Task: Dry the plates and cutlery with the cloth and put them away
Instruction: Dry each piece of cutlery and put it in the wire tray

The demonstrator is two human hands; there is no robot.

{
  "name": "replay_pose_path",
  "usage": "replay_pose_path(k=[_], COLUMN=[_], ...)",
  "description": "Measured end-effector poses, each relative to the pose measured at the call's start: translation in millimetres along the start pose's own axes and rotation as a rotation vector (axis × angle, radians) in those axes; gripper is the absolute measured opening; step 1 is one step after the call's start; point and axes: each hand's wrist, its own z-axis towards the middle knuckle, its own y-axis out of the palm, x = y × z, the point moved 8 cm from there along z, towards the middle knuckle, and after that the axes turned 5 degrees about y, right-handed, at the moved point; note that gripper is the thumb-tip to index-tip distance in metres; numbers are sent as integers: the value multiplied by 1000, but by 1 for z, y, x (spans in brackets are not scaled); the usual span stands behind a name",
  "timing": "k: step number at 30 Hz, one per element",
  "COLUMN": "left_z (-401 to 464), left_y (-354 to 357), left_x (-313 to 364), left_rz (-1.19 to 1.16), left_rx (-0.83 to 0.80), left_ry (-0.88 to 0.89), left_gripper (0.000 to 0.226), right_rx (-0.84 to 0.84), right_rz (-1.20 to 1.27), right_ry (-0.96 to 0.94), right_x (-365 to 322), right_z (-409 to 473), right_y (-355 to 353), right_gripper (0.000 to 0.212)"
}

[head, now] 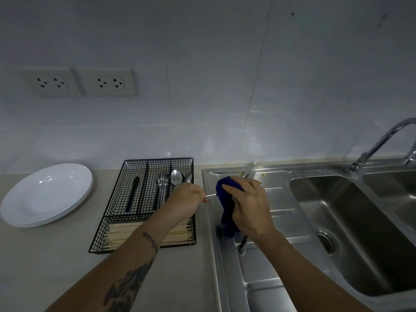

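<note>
My left hand (185, 200) pinches the thin handle of a metal utensil (209, 197); its other end is hidden inside the dark blue cloth (226, 199). My right hand (249, 207) grips that cloth around the utensil, above the steel draining board (265, 287). A stack of white plates (46, 194) lies on the counter at the left. The black wire cutlery tray (144, 206) holds forks (162, 190), spoons (176, 177), a black knife (133, 192) and several chopsticks (126, 235).
More cutlery (249, 170) lies on the draining board behind my right hand, and another piece (243, 244) below it. The sink basin (360, 233) and tap (382, 143) are at the right. Wall sockets (78, 82) sit above the counter.
</note>
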Motion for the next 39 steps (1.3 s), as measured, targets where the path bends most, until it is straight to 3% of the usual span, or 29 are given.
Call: replay_pose_path(k=[4,10,16,20,23,28,34,39], left_z=[-2,-8,-1,1,3,6,11,8], left_y=[3,21,24,19,17,17,15,21], left_x=[-10,7,15,-3,-9,-4,-3,-6], left_rz=[-96,-1,228,15,-258,-409,-586,-949], left_rx=[-15,-139,56,143,187,220,288,314], left_ry=[-60,65,309,140,12,-23,-105,-286], left_gripper=[49,22,12,19,15,16,14,10], right_rx=[-28,4,52,92,31,-73,-163,-68], right_rz=[174,342,542,636,691,617,304,71], right_ry=[244,379,638,783,776,676,412,263], right_x=[28,28,48,63,54,35,4,-4], right_z=[-1,-2,-3,-6,-4,-1,-6,-4], right_y=[0,-4,-3,-6,-2,3,13,14], right_gripper=[42,35,31,33,36,37,37,43])
